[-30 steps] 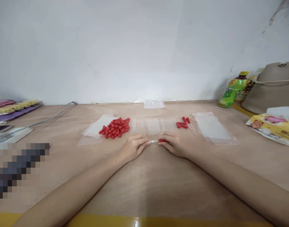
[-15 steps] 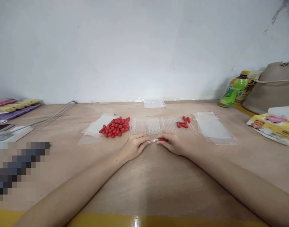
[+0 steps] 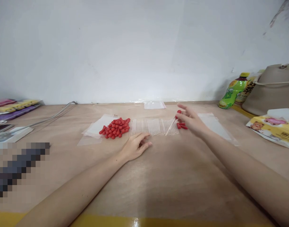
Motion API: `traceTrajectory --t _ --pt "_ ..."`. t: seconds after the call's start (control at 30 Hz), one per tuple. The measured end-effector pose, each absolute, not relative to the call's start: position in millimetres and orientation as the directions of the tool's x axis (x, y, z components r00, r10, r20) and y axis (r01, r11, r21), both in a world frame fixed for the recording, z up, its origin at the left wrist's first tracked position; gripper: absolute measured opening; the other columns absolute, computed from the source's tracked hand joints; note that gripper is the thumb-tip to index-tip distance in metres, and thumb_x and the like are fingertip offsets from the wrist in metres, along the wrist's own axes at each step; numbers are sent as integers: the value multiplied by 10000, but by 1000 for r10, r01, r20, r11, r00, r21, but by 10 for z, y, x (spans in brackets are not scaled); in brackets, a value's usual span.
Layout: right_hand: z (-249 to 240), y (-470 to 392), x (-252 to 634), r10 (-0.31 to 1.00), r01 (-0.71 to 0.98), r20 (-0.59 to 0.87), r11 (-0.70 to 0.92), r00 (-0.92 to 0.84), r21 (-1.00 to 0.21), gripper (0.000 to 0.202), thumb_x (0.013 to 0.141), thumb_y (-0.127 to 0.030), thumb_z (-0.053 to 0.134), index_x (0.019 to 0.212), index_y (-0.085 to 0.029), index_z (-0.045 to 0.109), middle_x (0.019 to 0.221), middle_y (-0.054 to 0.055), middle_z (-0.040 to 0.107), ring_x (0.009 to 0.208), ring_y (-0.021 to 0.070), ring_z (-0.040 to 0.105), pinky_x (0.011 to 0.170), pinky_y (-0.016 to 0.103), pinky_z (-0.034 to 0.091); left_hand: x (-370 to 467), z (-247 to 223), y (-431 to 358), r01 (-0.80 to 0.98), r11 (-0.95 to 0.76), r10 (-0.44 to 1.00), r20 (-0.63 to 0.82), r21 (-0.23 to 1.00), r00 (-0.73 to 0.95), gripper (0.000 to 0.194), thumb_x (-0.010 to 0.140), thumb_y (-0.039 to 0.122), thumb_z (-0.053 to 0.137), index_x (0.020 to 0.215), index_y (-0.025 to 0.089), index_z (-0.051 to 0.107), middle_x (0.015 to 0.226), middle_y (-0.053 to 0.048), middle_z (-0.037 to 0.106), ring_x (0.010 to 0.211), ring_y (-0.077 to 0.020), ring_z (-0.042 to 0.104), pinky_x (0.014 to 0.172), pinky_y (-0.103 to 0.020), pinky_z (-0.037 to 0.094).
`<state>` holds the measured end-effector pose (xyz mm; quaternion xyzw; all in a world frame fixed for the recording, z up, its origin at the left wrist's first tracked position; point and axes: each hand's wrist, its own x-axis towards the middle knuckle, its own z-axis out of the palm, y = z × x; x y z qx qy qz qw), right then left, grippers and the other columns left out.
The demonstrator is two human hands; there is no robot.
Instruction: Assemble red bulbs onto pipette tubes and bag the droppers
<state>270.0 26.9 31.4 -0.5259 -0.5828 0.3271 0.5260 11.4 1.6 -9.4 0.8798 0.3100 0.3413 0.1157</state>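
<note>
My right hand [image 3: 189, 118] is raised over the right end of a row of clear thin tubes [image 3: 151, 126], pinching the red bulb of a dropper [image 3: 171, 126] whose clear stem slants down to the left. Below that hand lie a few red bulbs [image 3: 182, 126]. Resting on the table in front of the tubes, my left hand [image 3: 136, 146] has its thumb and fingers apart and holds nothing. A pile of red rubber bulbs [image 3: 115, 127] sits left of the tubes, partly on clear plastic bags [image 3: 93, 129].
More clear bags [image 3: 214, 126] lie at the right, and another [image 3: 154, 105] by the wall. Farther right are a green bottle [image 3: 233, 91], a beige bag [image 3: 272, 90] and a yellow packet [image 3: 274, 126]. A grey cable [image 3: 57, 115] and a phone [image 3: 2, 128] lie left.
My right hand has moved up and to the right with the dropper, away from my left hand. My left hand has let go of the clear stem and opened.
</note>
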Motion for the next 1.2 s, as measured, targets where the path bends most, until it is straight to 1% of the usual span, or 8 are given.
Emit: traceTrajectory --t 0.1,0.23,0.33,0.4,0.8,0.9,1.0,1.2 --pt "446 480 3079 941 528 254 101 225 -843 393 710 -225 527 1096 -157 495 749 44 604 647 139 548 583 256 433 121 -94 18 473 -782 623 512 405 591 263 830 293 498 1049 158 554 838 -54 598 646 -116 555 610 -248 479" --pt "386 705 3419 957 866 214 -63 193 -497 310 705 -217 505 995 -159 598 806 70 633 726 179 569 648 275 421 124 -82 11 482 -779 627 493 400 603 229 838 290 482 985 151 590 823 -58 598 656 -121 561 598 -239 469" --pt "235 809 3485 968 954 204 -84 147 -288 360 728 -245 479 1053 -152 602 890 82 639 815 199 574 723 282 413 120 -78 7 481 -782 624 487 398 611 223 846 286 470 974 154 597 809 -52 594 663 -120 560 608 -237 460" --pt "139 856 3479 973 970 195 -73 120 -230 381 741 -262 467 1082 -147 593 911 88 641 843 204 575 749 286 408 118 -81 7 478 -785 619 486 394 616 221 850 281 464 978 156 594 812 -50 590 675 -121 558 620 -239 455" --pt "28 851 3444 970 980 229 -33 79 -197 469 726 -400 513 1102 -124 559 833 79 653 782 207 582 690 290 411 125 -78 11 490 -785 619 463 379 634 217 854 277 456 955 151 602 792 -51 586 694 -133 542 621 -243 444" --pt "68 774 3397 968 968 249 39 25 -246 324 732 -381 507 949 -175 631 783 44 649 713 170 577 637 260 406 127 -76 10 488 -793 610 470 365 638 212 856 276 451 940 156 604 782 -49 589 691 -134 543 616 -243 441" --pt "80 702 3335 980 950 192 116 -60 -292 229 728 -380 516 757 -209 665 739 20 651 658 147 564 587 243 391 127 -71 8 485 -797 603 479 359 637 211 859 277 443 932 159 603 779 -45 588 693 -134 544 616 -241 436" --pt "41 693 3299 981 961 144 159 -129 -228 213 744 -335 501 678 -201 652 706 32 635 643 154 541 578 259 374 133 -69 3 501 -799 601 480 334 639 203 856 268 449 940 157 597 788 -43 579 700 -137 525 648 -259 429"
